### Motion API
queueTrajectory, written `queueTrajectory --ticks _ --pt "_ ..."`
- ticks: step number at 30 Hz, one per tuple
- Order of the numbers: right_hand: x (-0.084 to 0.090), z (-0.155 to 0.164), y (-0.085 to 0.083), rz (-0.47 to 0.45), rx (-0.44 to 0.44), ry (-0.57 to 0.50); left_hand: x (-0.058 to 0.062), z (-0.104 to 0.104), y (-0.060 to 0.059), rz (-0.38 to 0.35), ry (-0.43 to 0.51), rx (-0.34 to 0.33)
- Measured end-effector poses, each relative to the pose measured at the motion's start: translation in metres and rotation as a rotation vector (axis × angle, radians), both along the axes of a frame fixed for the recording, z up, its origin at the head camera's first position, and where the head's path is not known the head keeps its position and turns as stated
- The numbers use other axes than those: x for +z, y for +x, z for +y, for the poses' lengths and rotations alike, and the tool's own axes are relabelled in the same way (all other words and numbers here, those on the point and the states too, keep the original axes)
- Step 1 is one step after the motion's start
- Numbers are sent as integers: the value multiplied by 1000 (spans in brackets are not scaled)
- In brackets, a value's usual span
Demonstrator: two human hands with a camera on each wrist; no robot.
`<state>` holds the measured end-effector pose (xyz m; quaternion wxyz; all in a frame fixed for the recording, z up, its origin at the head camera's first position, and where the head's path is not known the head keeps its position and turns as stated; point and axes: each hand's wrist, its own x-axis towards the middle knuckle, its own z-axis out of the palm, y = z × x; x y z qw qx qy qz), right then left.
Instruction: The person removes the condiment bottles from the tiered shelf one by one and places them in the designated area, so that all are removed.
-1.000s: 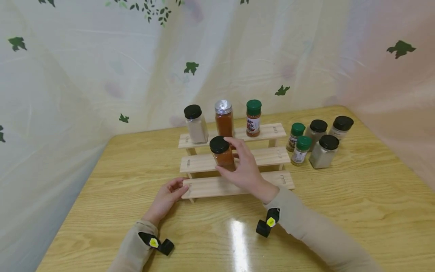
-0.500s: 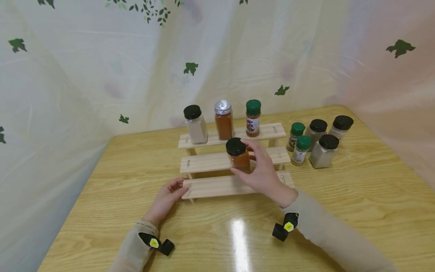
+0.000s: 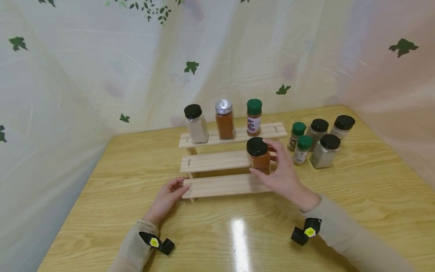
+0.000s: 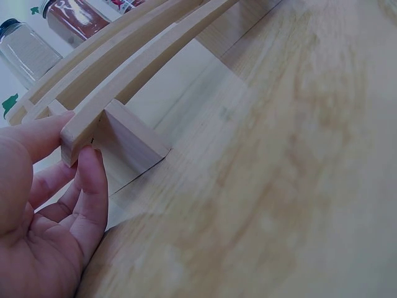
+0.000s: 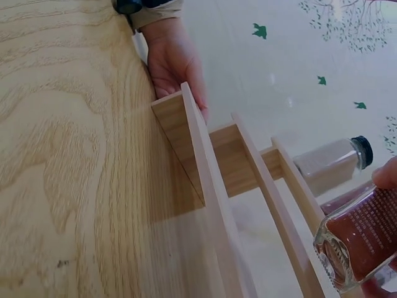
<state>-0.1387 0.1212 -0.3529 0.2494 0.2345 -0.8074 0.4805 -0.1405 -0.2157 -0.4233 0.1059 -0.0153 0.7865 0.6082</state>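
Observation:
My right hand [image 3: 284, 176] grips a spice jar [image 3: 260, 160] of orange-red powder with a black lid, thumb in front and fingers behind. The jar is above the right part of the three-tier wooden rack [image 3: 217, 187]; in the right wrist view its glass base [image 5: 335, 257] hangs clear of the shelves. My left hand [image 3: 166, 199] pinches the left end of the rack's lowest shelf, thumb on top and fingers beneath, as the left wrist view shows. On the top shelf stand a black-lidded jar [image 3: 197, 128], a silver-lidded jar [image 3: 225, 122] and a green-capped bottle [image 3: 254, 121].
Right of the rack, several more spice containers stand close together on the wooden table [image 3: 367, 196], including a green-capped bottle [image 3: 301, 153] and a black-lidded jar [image 3: 324, 155]. A pale curtain [image 3: 136, 56] with leaf prints hangs behind the table.
My right hand has carried the jar to the right along the rack, from left of the middle to the right part. The left hand stays on the lowest shelf's end.

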Motion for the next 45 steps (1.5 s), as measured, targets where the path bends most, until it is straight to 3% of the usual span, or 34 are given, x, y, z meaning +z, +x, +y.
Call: queueTrajectory --ticks 12,30,36,45 --pt "9 37 3 103 -101 -30 1 0 0 4 -5 11" --pt "22 106 -1 145 -258 -48 0 1 -1 1 1 14" --pt "27 134 0 76 -380 -116 1 2 0 -13 18 16" --pt "22 166 -4 -74 -626 -105 1 0 0 -16 29 11"
